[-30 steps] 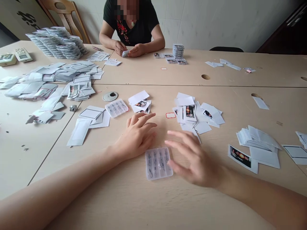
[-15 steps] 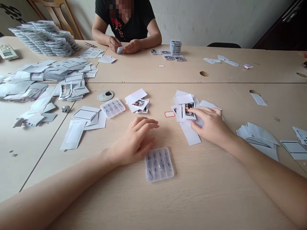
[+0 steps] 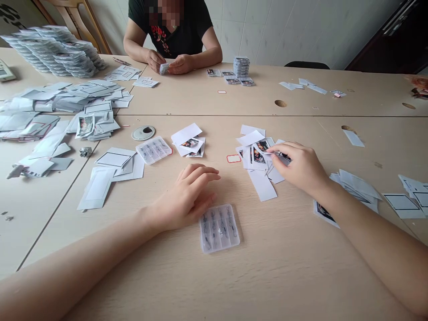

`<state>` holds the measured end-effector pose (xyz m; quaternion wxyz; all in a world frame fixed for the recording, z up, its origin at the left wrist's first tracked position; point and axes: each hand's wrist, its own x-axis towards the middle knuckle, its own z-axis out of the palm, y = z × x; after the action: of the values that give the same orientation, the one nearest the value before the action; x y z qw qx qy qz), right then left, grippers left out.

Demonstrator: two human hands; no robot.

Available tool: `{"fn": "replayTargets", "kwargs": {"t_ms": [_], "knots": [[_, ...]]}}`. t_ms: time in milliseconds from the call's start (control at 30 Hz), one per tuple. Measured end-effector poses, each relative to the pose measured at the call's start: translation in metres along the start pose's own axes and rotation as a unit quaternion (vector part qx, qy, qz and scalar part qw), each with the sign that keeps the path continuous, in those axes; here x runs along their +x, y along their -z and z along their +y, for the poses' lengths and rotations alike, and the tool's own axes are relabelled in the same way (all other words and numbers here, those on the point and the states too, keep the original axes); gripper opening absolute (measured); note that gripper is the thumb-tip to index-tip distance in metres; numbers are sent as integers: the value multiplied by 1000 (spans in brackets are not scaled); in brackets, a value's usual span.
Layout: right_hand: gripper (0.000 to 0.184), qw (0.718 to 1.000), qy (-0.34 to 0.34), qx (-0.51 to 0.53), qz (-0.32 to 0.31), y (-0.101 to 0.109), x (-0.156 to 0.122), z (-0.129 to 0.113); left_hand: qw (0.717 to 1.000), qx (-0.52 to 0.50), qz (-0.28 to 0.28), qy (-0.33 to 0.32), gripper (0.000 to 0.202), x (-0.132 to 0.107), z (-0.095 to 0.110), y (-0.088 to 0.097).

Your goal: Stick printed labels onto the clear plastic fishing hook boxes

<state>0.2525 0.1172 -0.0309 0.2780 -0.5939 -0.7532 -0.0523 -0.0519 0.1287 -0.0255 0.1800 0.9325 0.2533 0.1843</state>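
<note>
My right hand (image 3: 299, 167) pinches a small printed card (image 3: 284, 156) between thumb and fingers, at the right edge of a loose pile of printed cards (image 3: 257, 156). My left hand (image 3: 190, 196) holds nothing; its fingers are loosely stretched over the table. Its thumb side is by the upper left corner of a clear plastic box (image 3: 220, 228), and I cannot tell if they touch. Thin dark wire pieces, hook-like, lie in the box's long compartments. Partly under my right forearm, another dark printed card (image 3: 324, 211) lies on the table.
A similar box (image 3: 154, 150) and a few cards (image 3: 190, 141) lie ahead. Paper heaps (image 3: 67, 102) and stacked packs (image 3: 50, 51) fill the left. White slips (image 3: 356, 187) lie right. Opposite, a co-worker (image 3: 170, 40) holds a small item near stacked boxes (image 3: 241, 67).
My right hand has closed on a card and lifted it slightly from the pile, moving a little right. A dark printed card now shows beside my forearm. My left hand stays put.
</note>
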Motion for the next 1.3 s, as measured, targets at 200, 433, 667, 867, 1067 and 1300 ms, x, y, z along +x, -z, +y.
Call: {"fn": "replayTargets", "kwargs": {"t_ms": [200, 433, 667, 867, 1067, 1300], "knots": [[16, 999, -13, -32, 26, 15, 7, 15, 1000, 1, 5, 2, 34, 0, 1, -2], [36, 987, -5, -146, -63, 32, 5, 36, 1000, -4, 0, 6, 33, 1, 1, -1], [17, 997, 62, -13, -37, 11, 5, -1, 1000, -9, 3, 3, 35, 0, 0, -1], [24, 996, 57, -3, -67, -9, -1, 3, 1000, -4, -4, 3, 35, 0, 0, -1], [23, 996, 49, 0, -73, -12, 0, 7, 1000, -2, -6, 4, 34, 1, 0, -1], [13, 995, 79, -18, -63, -12, 2, 7, 1000, 2, -4, -1, 34, 1, 0, -1]]}}
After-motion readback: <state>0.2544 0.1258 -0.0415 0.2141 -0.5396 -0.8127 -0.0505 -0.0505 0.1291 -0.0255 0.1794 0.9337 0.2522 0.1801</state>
